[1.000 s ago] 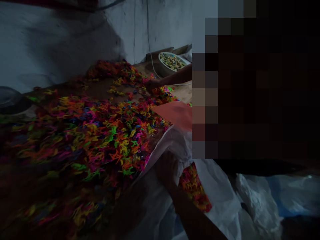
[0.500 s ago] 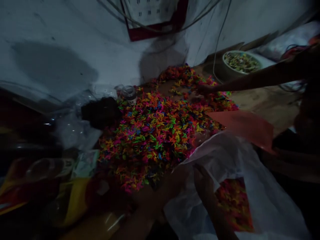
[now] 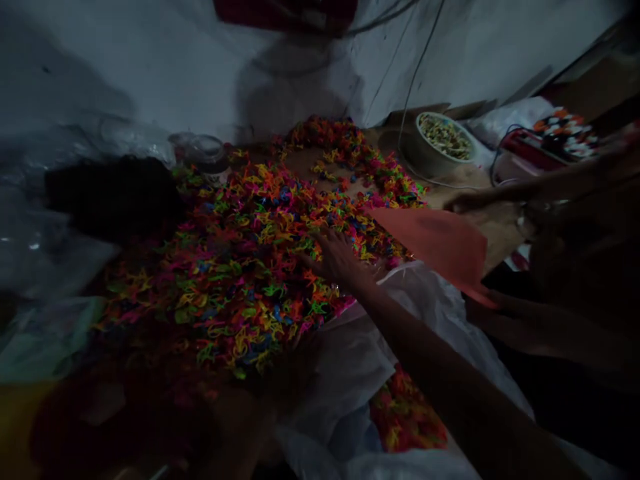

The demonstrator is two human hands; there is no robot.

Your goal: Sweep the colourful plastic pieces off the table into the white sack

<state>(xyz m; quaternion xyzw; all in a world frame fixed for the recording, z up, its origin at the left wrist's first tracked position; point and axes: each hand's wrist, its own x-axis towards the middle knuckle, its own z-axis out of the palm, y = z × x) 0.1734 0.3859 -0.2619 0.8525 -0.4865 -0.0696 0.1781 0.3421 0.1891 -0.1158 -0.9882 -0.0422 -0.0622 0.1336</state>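
A heap of small, brightly coloured plastic pieces [image 3: 250,267] is spread before me; their exact kind is too small to tell. My right hand [image 3: 337,260] lies palm down on the heap, its fingers apart. My right forearm reaches across a translucent white plastic bag [image 3: 350,363], which has more such pieces showing inside. Low in the dark, my left hand [image 3: 285,363] is beside the bag's left edge, its fingers lost in shadow. An orange flat sheet [image 3: 435,240] rests at the right of the heap, by the bag's mouth.
Another person's hand [image 3: 465,200] is by the sheet's far edge, and that person's other hand [image 3: 493,300] is at its near corner. A tub of pale pieces [image 3: 445,137] stands at the back right. Dark cloth-like bundle [image 3: 115,193] and clear jar [image 3: 205,153] sit left.
My right hand has moved from the bag's mouth out onto the heap, fingers spreading. The other person's far hand has drawn back from the heap towards the orange sheet. My view has shifted.
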